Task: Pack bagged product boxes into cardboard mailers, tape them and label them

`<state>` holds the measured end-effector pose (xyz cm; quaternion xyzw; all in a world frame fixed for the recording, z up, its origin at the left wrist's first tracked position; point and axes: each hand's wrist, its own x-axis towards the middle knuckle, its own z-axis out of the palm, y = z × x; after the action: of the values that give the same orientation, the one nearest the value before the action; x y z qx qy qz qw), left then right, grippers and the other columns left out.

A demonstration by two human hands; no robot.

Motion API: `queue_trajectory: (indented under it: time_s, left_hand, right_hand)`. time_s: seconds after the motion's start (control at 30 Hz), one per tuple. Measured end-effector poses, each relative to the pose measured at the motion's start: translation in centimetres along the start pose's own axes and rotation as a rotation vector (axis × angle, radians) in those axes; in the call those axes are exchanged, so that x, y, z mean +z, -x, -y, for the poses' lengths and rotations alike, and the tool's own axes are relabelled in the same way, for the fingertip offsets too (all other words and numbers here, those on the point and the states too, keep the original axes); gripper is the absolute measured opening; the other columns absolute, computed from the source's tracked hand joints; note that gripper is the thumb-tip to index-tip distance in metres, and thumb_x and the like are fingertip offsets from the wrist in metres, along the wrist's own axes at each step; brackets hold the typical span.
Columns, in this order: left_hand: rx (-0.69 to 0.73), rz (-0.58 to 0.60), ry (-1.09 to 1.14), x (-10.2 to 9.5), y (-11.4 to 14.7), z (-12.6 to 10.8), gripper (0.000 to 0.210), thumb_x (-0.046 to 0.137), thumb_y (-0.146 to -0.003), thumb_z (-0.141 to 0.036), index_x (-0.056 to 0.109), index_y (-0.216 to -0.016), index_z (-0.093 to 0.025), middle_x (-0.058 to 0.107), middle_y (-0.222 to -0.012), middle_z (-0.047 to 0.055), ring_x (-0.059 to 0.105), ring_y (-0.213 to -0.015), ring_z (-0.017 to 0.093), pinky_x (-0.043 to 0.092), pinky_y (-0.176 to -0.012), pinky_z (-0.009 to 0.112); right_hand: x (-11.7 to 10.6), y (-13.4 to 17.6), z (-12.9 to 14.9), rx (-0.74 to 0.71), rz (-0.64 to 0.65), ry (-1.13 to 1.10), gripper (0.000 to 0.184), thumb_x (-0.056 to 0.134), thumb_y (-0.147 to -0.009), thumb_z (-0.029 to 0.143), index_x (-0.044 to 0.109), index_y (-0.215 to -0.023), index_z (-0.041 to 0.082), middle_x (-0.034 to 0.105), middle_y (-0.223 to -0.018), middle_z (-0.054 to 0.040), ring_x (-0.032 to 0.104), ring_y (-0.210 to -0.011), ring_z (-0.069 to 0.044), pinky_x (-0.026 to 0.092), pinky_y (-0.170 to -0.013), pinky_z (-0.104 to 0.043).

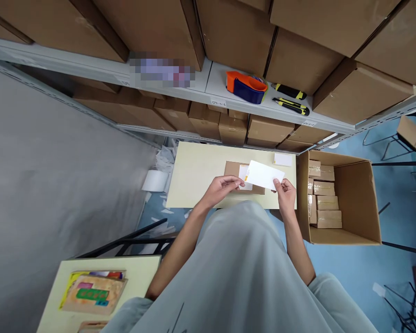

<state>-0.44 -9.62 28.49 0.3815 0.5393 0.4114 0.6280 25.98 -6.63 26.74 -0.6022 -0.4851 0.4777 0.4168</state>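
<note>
A white paper label (263, 174) with a small yellow mark at its left end is pinched between the thumb and fingers of my right hand (286, 194). My left hand (224, 188) is closed, its fingertips drawn together just beside that yellow mark; whether they grip anything is too small to see. Beneath both lies a flat brown cardboard box (231, 168) on the pale yellow table (197, 173). Another white label (244, 172) shows on top of the box, partly covered by the raised label and my left fingers.
A stack of white labels (282, 159) sits at the table's back right. Right of the table stands an open carton (353, 199) holding several small boxes (327, 202). Shelves above carry cartons, a tape dispenser (247, 88) and utility knives (291, 105). Paper scraps (166, 157) lie at left.
</note>
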Motion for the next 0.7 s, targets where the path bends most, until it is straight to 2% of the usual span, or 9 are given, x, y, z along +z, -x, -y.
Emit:
queue_trajectory:
  time_s: [0.2, 0.37, 0.7]
  left_hand:
    - [0.004, -0.023, 0.006, -0.2, 0.5, -0.3, 0.043, 0.088, -0.075, -0.062, 0.083, -0.087, -0.022, 0.083, -0.099, 0.013, 0.077, -0.101, 0.030, 0.061, -0.095, 0.041]
    - [0.079, -0.015, -0.045, -0.6, 0.3, -0.2, 0.043, 0.085, -0.079, -0.063, 0.083, -0.087, -0.021, 0.083, -0.095, 0.011, 0.078, -0.097, 0.029, 0.062, -0.094, 0.039]
    - [0.098, 0.001, -0.116, -1.6, -0.2, 0.2, 0.041, 0.082, -0.082, -0.060, 0.081, -0.091, -0.020, 0.085, -0.100, 0.010, 0.079, -0.098, 0.028, 0.063, -0.093, 0.041]
  right_hand:
    - [0.7, 0.4, 0.4, -0.028, -0.014, 0.028, 0.052, 0.077, -0.087, 0.072, 0.058, -0.072, 0.026, 0.057, -0.066, 0.0036, 0.054, -0.062, -0.016, 0.050, -0.058, -0.029]
    - [1.3, 0.8, 0.8, -0.041, -0.020, 0.048, 0.054, 0.076, -0.087, 0.075, 0.059, -0.072, 0.026, 0.056, -0.065, 0.0039, 0.052, -0.061, -0.015, 0.046, -0.057, -0.029]
    - [2.2, 0.8, 1.6, -0.017, -0.069, -0.008, 0.059, 0.080, -0.081, 0.078, 0.057, -0.070, 0.025, 0.054, -0.064, 0.0040, 0.050, -0.061, -0.014, 0.046, -0.056, -0.028]
